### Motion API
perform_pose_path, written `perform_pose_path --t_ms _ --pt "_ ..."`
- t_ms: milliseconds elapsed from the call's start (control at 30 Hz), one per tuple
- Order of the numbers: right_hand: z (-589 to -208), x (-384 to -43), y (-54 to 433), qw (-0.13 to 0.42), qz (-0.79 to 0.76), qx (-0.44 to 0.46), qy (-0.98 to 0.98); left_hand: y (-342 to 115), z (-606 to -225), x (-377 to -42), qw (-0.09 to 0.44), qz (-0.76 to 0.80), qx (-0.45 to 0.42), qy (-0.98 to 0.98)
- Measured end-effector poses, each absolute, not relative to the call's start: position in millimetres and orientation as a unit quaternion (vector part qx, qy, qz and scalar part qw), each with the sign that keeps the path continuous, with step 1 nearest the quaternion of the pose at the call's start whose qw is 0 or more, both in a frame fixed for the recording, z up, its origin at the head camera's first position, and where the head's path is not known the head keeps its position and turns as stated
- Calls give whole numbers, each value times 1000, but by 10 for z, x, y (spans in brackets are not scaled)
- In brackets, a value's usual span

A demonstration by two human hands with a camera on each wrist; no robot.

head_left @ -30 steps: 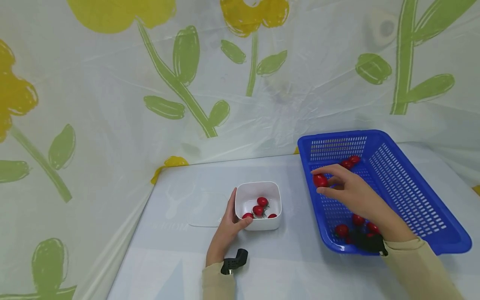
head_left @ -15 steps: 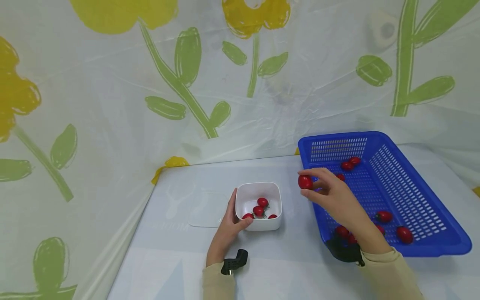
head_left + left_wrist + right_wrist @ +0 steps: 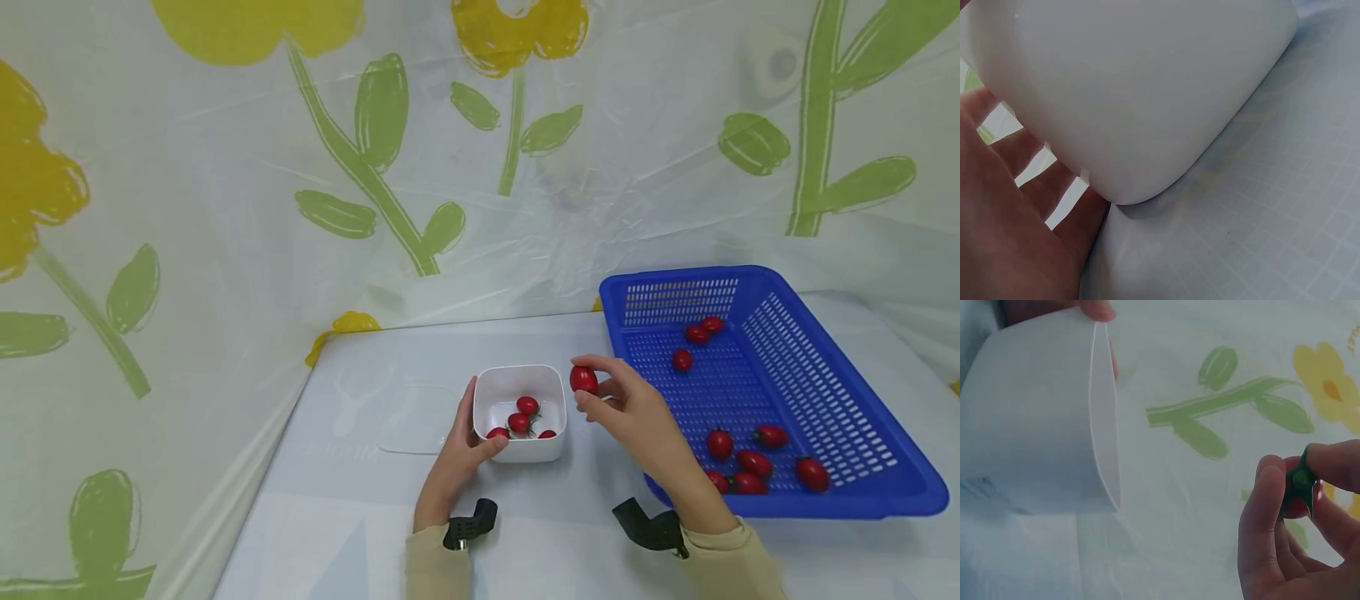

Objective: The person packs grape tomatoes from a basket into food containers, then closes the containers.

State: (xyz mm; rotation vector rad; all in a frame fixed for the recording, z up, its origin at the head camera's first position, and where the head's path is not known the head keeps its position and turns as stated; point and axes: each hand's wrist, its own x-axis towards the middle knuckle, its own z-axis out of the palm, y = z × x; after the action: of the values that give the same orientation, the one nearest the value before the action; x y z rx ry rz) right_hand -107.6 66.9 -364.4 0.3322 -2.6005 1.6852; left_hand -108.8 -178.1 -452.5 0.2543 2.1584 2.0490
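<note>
Evidently, one tomato is in mid-transfer: the right hand (image 3: 637, 423) pinches a red tomato (image 3: 583, 379) between thumb and fingertips, just right of the white box (image 3: 531, 451). The left hand (image 3: 452, 461) holds that box, thumb at its near rim, fingers along its left side. At least four loose tomatoes (image 3: 519, 423) lie inside; others lie in the blue basket (image 3: 862, 507), right of the right hand. Next probably calls for a short leftward reach, then loosening the pinch.

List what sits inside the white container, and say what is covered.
Four small red tomatoes show inside the white container. Its near wall covers the lower parts of two, plus whatever may lie directly behind it.
</note>
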Motion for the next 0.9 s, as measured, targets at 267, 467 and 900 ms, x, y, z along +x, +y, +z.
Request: perform_pose_path --t_ms 267,467,900 --pt "-3694 -1083 536 36 601 125 -789 -1764 -4536 -1078 77 687 90 717" --pt "-3746 -1096 479 44 619 142 -771 -1769 -4514 -1066 72 685 87 719" --pt "-3843 -1084 324 50 622 129 -770 -1801 -4734 -1163 64 671 75 734"
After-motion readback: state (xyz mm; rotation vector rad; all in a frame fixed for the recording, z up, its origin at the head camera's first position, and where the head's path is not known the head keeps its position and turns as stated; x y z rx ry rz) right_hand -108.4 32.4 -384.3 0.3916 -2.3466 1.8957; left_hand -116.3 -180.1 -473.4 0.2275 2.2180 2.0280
